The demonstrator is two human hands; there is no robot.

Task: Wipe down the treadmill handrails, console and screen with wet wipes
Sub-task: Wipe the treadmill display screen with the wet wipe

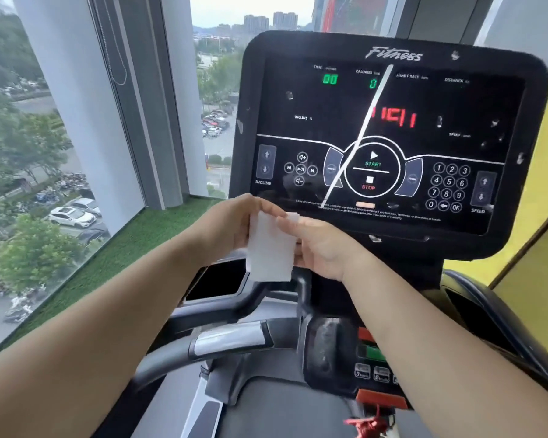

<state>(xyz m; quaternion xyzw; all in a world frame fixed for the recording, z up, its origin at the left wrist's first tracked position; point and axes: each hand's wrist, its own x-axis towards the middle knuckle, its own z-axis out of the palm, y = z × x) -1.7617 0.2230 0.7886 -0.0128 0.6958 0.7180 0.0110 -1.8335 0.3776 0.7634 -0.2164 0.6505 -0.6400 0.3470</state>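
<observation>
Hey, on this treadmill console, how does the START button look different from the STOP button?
The START button has green lettering; the STOP button has red. START sits in the upper half of the circle, STOP in the lower half. START carries a white triangle, STOP a white square. Both lie inside one white-ringed circle in the middle of the console, split by a white line.

White folded wet wipe hanging below lit console.
</observation>
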